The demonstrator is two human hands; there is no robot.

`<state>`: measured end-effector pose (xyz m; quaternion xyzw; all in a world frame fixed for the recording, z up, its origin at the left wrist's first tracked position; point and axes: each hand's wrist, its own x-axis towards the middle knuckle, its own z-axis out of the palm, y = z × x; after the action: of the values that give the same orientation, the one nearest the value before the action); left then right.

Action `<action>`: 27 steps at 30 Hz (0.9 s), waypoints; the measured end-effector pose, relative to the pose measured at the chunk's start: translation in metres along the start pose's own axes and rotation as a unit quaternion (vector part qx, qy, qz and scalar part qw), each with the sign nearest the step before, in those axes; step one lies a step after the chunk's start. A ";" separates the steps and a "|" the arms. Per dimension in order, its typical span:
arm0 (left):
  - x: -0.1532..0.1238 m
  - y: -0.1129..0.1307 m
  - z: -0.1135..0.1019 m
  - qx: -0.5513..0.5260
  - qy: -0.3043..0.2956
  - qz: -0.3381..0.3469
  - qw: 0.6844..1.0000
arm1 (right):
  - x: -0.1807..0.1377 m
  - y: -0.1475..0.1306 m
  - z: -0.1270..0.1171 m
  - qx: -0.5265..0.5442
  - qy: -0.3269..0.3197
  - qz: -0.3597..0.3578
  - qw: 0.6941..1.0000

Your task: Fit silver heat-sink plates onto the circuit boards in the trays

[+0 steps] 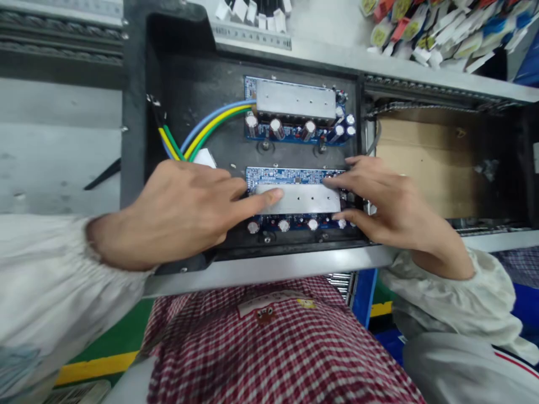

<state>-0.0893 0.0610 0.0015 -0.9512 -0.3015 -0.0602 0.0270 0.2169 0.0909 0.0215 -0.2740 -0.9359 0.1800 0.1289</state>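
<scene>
A black tray [197,84] holds two blue circuit boards with silver heat sinks. The near board [301,197] lies between my hands. My left hand [177,210] rests at its left end, forefinger stretched onto the silver plate, other fingers curled. My right hand [387,205] grips the board's right end, fingers spread over its top edge and thumb at its lower edge. The far board [295,109] sits behind, with blue, yellow and green wires [206,126] running from its left side.
A metal bench rail [273,266] runs along the near edge. A brown cardboard sheet [425,163] lies to the right of the tray. White connectors [252,11] and coloured tagged parts [442,28] sit at the back. A ruler strip [252,36] lies behind the tray.
</scene>
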 end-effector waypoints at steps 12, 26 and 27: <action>-0.006 0.002 0.001 0.010 -0.008 -0.006 1.000 | -0.001 -0.007 0.007 -0.004 0.025 0.039 0.999; -0.004 0.001 0.004 0.009 0.008 -0.007 1.000 | 0.012 -0.006 -0.003 0.026 -0.020 0.034 0.999; -0.002 0.001 0.003 0.011 0.014 -0.002 1.000 | 0.011 -0.007 -0.002 0.021 -0.017 0.034 0.999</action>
<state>-0.0904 0.0592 -0.0018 -0.9493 -0.3036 -0.0700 0.0415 0.2050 0.0924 0.0274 -0.2995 -0.9243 0.2083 0.1123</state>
